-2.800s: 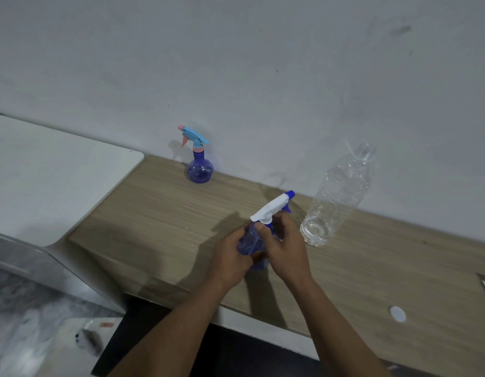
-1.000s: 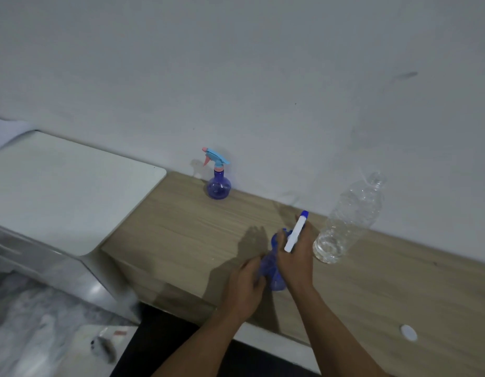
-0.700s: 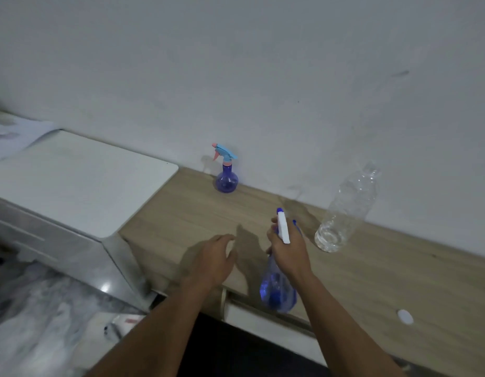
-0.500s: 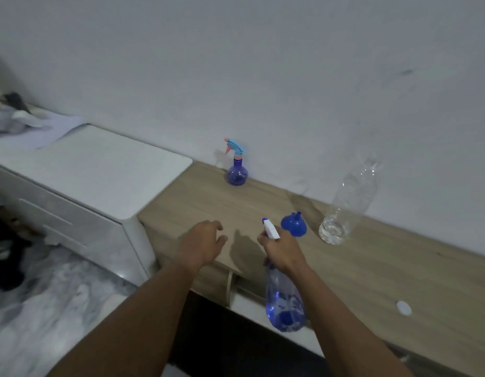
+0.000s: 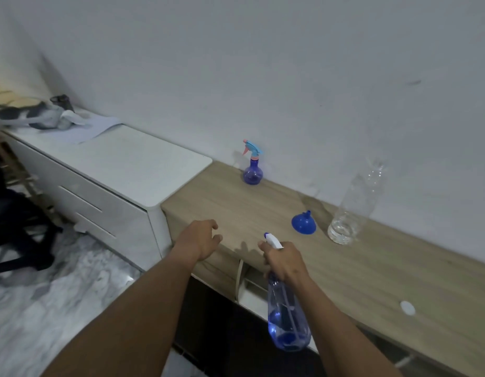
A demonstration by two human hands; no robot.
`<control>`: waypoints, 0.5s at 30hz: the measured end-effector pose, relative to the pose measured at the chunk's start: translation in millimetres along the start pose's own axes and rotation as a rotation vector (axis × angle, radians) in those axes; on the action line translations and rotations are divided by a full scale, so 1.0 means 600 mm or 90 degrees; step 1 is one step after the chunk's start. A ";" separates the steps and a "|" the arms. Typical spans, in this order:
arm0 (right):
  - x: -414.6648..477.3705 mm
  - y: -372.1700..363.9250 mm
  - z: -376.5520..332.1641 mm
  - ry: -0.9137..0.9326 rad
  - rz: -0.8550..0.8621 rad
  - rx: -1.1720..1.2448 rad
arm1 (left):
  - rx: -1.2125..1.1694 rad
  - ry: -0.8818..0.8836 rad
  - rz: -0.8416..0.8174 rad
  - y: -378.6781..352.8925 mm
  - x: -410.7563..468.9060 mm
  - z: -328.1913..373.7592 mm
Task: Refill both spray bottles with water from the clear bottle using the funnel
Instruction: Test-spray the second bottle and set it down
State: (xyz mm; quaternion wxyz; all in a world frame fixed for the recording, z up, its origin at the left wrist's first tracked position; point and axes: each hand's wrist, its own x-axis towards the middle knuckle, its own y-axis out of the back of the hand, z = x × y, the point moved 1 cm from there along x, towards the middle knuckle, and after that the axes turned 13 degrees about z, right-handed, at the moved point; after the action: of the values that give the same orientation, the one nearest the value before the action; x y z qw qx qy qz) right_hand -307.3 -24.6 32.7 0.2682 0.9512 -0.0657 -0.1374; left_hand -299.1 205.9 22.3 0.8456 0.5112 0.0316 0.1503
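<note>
My right hand point(image 5: 283, 261) grips the white trigger head of a tall blue spray bottle point(image 5: 287, 319), held off the front edge of the wooden counter point(image 5: 372, 268), its nozzle pointing away to the left. My left hand point(image 5: 200, 240) hovers over the counter's left front corner, fingers loosely curled, holding nothing. A blue funnel point(image 5: 304, 223) lies mouth down on the counter. Beside it to the right stands the clear bottle point(image 5: 355, 205), uncapped, with a little water at its bottom. A small round blue spray bottle point(image 5: 252, 167) with a light-blue and pink trigger stands by the wall.
A white bottle cap point(image 5: 407, 308) lies on the counter to the right. A white drawer cabinet point(image 5: 113, 170) adjoins the counter on the left, with cloth and dark items at its far end. A black chair base point(image 5: 18, 240) stands on the marble floor.
My left hand let go of the tall spray bottle and moved left. My right hand carried the bottle off the counter toward me. The view swung left, and the funnel came into sight.
</note>
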 end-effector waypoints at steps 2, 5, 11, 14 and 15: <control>-0.002 0.002 0.001 0.014 0.003 0.003 | 0.000 0.002 -0.007 0.003 -0.004 0.001; 0.000 0.004 0.003 -0.001 -0.013 0.027 | -0.005 0.008 -0.019 0.007 -0.007 0.003; -0.002 0.007 0.008 -0.007 -0.024 0.011 | -0.002 0.004 -0.024 0.009 -0.012 0.009; -0.009 0.010 0.013 0.004 -0.021 0.046 | -0.005 0.005 -0.033 0.009 -0.015 0.011; -0.011 0.012 0.014 0.021 -0.009 0.050 | -0.007 0.008 -0.037 0.008 -0.016 0.012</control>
State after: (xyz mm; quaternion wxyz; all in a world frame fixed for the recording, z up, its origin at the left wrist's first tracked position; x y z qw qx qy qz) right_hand -316.4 -33.7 30.9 0.2306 0.9637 -0.0597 -0.1209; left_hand -307.6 199.2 29.0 0.8523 0.5043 0.0506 0.1290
